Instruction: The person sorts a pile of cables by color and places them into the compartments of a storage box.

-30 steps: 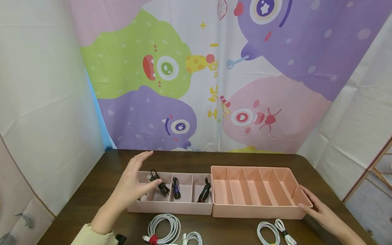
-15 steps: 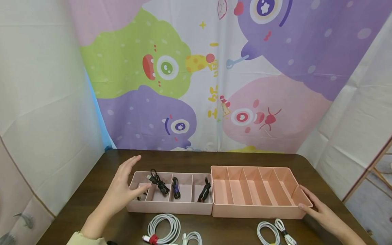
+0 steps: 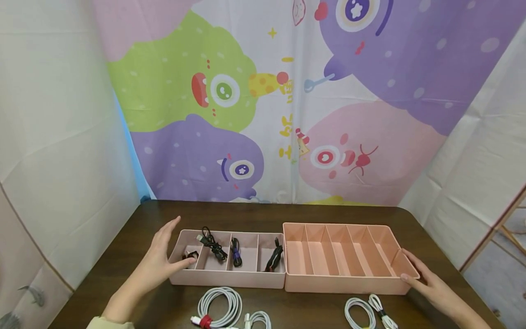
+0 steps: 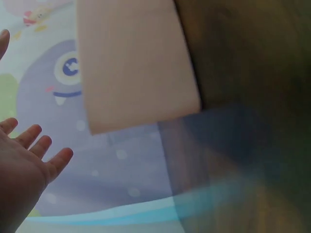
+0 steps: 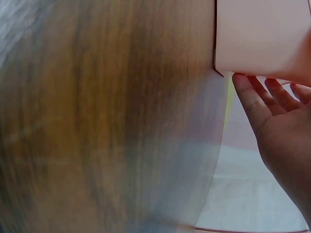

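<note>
My left hand (image 3: 161, 259) is spread wide at the left end of a pale pink divided box (image 3: 234, 278), thumb in front of its corner. In the left wrist view the fingers stand apart from the box (image 4: 136, 68). Black cables lie in its compartments: a dark one (image 3: 191, 255) at far left, a bundled USB cable (image 3: 213, 246), one with a purple tie (image 3: 236, 252), and another (image 3: 274, 257) at right. Butted against it is a salmon divided box (image 3: 345, 284) with bare compartments. My right hand (image 3: 437, 288) touches that box's right end with extended fingers.
Nearer me on the dark wooden table (image 3: 304, 310) lie a large white cable coil (image 3: 222, 306) with a red strap, a smaller white cable (image 3: 260, 319), and two white cables (image 3: 360, 313) at right. A cartoon-printed curtain (image 3: 283, 183) hangs behind the table.
My left hand has moved left and slightly down from over the pale box to its left end, uncovering the leftmost compartment. The right hand and both boxes stay in place.
</note>
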`<state>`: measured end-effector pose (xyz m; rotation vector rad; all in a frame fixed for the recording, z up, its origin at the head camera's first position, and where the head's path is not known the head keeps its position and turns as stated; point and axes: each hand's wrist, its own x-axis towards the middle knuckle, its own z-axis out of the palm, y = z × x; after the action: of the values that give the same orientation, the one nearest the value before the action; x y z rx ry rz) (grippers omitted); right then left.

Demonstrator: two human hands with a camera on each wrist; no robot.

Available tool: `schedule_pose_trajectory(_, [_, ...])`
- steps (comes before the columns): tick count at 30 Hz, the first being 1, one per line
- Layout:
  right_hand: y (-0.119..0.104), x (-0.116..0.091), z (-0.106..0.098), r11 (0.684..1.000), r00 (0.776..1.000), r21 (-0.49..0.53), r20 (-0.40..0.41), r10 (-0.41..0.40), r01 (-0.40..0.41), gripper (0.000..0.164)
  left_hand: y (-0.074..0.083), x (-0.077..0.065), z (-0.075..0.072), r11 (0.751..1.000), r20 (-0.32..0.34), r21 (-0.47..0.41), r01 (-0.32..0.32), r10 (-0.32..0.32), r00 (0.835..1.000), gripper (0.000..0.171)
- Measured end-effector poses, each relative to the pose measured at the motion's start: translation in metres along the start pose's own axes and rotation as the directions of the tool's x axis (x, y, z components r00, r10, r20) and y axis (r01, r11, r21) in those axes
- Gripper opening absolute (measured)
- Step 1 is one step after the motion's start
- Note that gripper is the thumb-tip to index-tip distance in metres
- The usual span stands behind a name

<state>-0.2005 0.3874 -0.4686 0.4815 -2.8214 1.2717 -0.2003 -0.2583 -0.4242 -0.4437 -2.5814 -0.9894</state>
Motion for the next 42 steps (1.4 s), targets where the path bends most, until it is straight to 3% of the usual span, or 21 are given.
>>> schedule_pose_trajectory(15, [0.0,0.0,0.0,0.999,1.0,-0.021,-0.001,0.028,-0.028,0.065,-0.03,-0.009,0.006,0.995,0.12,-0.018,0.095,-0.092,0.989,0.109])
schedule_pose_trajectory(27, [0.004,0.0,0.001,1.0,1.0,-0.018,-0.025,-0.015,0.014,0.064,-0.051,-0.014,0.007,0.995,0.165,-0.038,0.095,-0.087,0.982,0.103])
schedule_pose_trajectory(35, [0.002,0.001,0.0,1.0,1.0,-0.013,-0.015,0.004,-0.005,0.064,-0.053,-0.016,0.005,0.995,0.199,-0.007,0.102,-0.099,0.975,0.098])
schedule_pose_trajectory(42, [0.003,-0.001,0.003,0.999,0.998,-0.047,-0.056,-0.027,0.025,0.064,-0.052,-0.016,0.005,0.992,0.203,0.008,0.127,-0.126,0.971,0.095])
